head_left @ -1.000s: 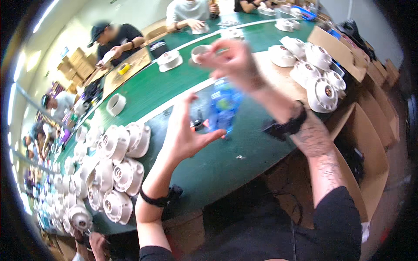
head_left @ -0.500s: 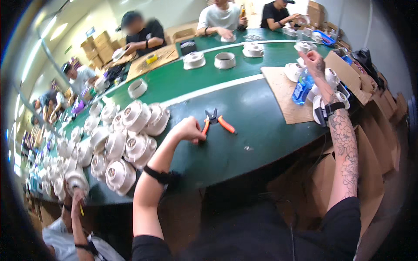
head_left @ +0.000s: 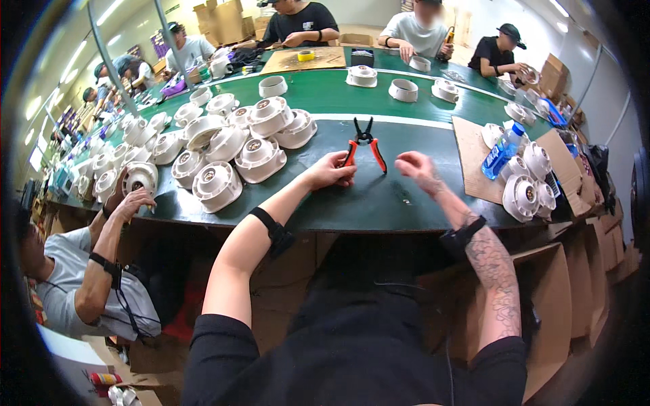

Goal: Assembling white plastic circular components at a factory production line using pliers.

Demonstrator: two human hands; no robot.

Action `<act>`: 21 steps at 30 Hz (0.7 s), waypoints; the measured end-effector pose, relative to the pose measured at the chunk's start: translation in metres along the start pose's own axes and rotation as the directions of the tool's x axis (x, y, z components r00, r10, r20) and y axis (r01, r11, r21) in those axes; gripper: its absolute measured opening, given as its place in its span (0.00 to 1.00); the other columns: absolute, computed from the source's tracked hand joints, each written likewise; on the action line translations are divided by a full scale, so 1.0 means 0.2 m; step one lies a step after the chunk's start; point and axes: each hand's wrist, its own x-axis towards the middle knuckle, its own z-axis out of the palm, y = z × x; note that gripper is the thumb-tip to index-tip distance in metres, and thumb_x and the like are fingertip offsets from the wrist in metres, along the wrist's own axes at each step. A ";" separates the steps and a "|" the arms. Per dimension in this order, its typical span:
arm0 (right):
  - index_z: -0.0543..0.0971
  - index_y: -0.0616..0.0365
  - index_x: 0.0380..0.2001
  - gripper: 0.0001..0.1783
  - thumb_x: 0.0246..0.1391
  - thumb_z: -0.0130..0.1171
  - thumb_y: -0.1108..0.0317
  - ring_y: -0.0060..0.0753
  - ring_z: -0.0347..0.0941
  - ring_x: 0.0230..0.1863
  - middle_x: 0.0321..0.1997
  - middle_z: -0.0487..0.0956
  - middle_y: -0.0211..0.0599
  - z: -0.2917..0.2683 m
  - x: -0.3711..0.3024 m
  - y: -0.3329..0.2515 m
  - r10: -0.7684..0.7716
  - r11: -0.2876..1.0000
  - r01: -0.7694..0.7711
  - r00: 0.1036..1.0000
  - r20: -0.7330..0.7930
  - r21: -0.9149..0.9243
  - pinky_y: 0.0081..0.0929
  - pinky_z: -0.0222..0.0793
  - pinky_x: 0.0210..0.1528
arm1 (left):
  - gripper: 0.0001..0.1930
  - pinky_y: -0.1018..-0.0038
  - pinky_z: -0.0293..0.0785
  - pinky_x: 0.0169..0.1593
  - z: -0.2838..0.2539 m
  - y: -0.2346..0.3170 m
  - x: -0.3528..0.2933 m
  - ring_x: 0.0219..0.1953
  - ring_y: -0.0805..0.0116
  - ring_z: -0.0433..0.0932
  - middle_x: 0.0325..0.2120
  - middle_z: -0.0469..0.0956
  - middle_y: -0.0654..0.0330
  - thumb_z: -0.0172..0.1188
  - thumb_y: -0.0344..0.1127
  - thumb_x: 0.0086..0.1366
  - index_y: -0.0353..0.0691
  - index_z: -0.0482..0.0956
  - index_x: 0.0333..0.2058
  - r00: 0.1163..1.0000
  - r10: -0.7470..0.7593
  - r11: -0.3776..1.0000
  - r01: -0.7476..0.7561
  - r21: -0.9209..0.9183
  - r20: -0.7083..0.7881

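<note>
Green table (head_left: pixel 372 203), pliers (head_left: pixel 365 134) in left hand (head_left: pixel 332 170)

A heap of white plastic cases (head_left: pixel 261 160) fills the left side, close to the near edge. Toward the right edge, a cardboard sheet (head_left: pixel 470 162) carries more cases and a blue bottle (head_left: pixel 502 152). Around the near edge's middle, the right hand (head_left: pixel 418 169) is half-curled, nothing seen in it; the left is closed on one orange handle of the spread pliers, tips toward the far edge.

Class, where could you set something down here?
Bare tabletop lies between the pliers and cardboard sheet, beyond the right hand, and between the pliers and white housings, beyond the left hand. Crowded: left, with housings, and around the bottle.
</note>
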 end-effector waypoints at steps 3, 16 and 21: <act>0.76 0.64 0.51 0.33 0.52 0.68 0.47 0.31 0.76 0.46 0.48 0.80 0.42 0.21 0.04 0.03 -0.003 0.988 0.002 1.000 0.009 0.152 0.28 0.72 0.51 | 0.08 0.77 0.76 0.31 0.08 -0.02 -0.01 0.28 0.75 0.79 0.28 0.77 0.65 0.57 0.37 0.71 0.41 0.72 0.42 0.995 0.092 0.995 -0.091 0.050 -0.026; 0.63 0.66 0.56 0.36 0.55 0.67 0.55 0.42 0.75 0.54 0.55 0.75 0.49 0.56 0.03 -0.26 -0.187 0.932 0.129 0.971 0.146 0.339 0.40 0.68 0.61 | 0.21 0.69 0.73 0.47 0.03 -0.20 0.04 0.46 0.68 0.75 0.45 0.73 0.55 0.39 0.52 0.77 0.41 0.64 0.53 0.939 0.086 0.943 -0.184 -0.276 -0.333; 0.60 0.45 0.67 0.37 0.58 0.64 0.51 0.41 0.67 0.63 0.66 0.67 0.41 0.42 0.10 -0.08 -0.049 0.507 -0.301 0.926 0.375 0.808 0.51 0.67 0.60 | 0.36 0.55 0.75 0.50 0.20 -0.05 0.11 0.51 0.57 0.75 0.55 0.66 0.48 0.39 0.65 0.71 0.43 0.52 0.65 0.925 0.093 0.959 -0.183 -0.218 -0.368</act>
